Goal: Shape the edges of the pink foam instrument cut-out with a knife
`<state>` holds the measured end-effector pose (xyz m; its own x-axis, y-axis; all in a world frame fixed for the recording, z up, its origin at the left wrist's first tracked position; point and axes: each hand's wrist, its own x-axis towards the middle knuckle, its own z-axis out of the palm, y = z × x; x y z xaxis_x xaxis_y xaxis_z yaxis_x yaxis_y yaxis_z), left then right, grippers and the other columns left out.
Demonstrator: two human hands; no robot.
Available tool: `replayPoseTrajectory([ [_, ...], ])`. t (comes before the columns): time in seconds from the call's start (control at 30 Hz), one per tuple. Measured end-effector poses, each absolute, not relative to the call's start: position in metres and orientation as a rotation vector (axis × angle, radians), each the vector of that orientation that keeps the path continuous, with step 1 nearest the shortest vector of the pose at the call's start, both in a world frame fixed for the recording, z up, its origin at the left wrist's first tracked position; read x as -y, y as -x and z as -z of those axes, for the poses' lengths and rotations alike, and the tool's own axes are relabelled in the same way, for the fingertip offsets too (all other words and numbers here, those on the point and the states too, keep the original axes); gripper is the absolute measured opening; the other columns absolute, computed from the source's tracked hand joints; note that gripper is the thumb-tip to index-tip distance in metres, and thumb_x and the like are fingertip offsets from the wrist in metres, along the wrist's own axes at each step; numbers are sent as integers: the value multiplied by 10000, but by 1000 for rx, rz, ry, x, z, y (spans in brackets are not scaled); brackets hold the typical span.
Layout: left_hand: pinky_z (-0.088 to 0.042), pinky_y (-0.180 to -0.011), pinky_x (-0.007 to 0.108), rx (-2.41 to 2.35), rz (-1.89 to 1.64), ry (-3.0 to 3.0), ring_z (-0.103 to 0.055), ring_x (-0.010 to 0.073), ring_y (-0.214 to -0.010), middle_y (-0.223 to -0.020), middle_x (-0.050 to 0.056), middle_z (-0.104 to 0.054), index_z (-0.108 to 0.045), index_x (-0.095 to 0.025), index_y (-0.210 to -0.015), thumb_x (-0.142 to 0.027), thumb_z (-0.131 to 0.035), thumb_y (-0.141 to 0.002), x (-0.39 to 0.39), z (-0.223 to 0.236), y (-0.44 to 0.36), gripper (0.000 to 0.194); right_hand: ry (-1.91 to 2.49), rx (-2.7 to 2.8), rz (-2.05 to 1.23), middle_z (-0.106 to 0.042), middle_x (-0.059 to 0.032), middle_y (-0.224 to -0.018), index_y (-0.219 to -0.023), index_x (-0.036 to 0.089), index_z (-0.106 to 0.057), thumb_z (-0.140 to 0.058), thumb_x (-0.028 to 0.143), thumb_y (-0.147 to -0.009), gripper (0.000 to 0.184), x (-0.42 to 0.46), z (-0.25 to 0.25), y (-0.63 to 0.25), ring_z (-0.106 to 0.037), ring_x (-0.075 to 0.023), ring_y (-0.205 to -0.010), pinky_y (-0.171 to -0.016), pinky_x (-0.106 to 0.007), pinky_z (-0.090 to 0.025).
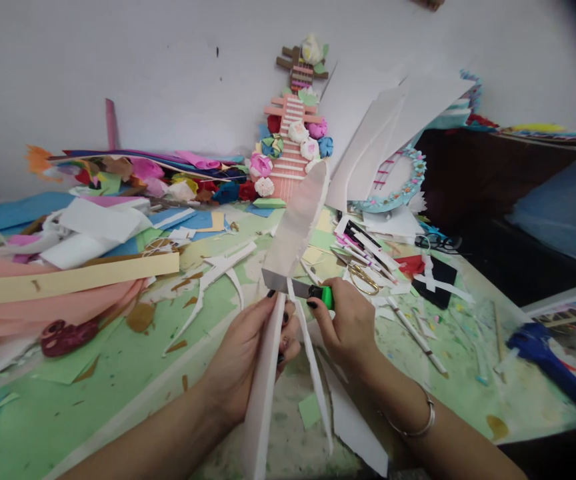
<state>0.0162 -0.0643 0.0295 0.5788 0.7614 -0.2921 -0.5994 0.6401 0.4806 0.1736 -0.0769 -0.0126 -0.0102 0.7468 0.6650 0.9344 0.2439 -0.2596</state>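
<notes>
My left hand is closed around a long white foam board, which stands on edge and slants away from me. In my right hand is a utility knife with a green and black handle. Its wide blade crosses the board just beyond my left fingers. A thin white strip curls down from the cut on the right side. Below it, a pointed white offcut lies on the table. My right thumb presses near the base of the blade.
Foam scraps and coloured paper cover the left side of the green table. A flower-decorated pink model leans on the wall. Gold-handled scissors, pens and a blue-handled tool lie to the right.
</notes>
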Motion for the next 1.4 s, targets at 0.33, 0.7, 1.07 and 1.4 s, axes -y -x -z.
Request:
replayPoseTrajectory([
  [0.33, -360, -369, 146, -555, -844, -475, -425, 36, -412, -575, -41, -469, -523, -135, -703, -238, -603, -842, 67, -18, -20, 191, 1466, 1825, 343, -570, -46, -683, -859, 186, -510, -332, 436, -969, 326, 77, 11, -171, -505, -178, -625, -583, -296, -359],
  [0.7, -416, -413, 170, -806, -1040, -583, -508, 77, -433, -539, -36, -541, -528, -158, -771, -339, -673, -783, 56, -22, -16, 233, 1565, 1667, 202, -544, -19, -674, -877, 189, -511, -401, 427, -948, 272, 75, 14, -179, -469, -162, -602, -581, -290, -328],
  [1.07, -477, -428, 204, -876, -1270, -903, -600, 114, -485, -663, -27, -652, -574, -186, -932, -362, -732, -737, 50, -14, -17, 306, 1247, 1092, -581, -423, 79, -563, -837, 200, -552, -711, 414, -752, 280, 65, 0, -196, -370, -76, -467, -454, -236, -292],
  [1.4, -556, -550, 236, -875, -1254, -990, -669, 136, -638, -850, 31, -700, -582, -158, -971, -347, -766, -686, 48, -3, -20, 387, 1033, 851, -805, -645, 76, -652, -1158, 284, -457, -746, 298, -714, 530, 63, -5, -192, -301, -28, -323, -343, -196, -228],
])
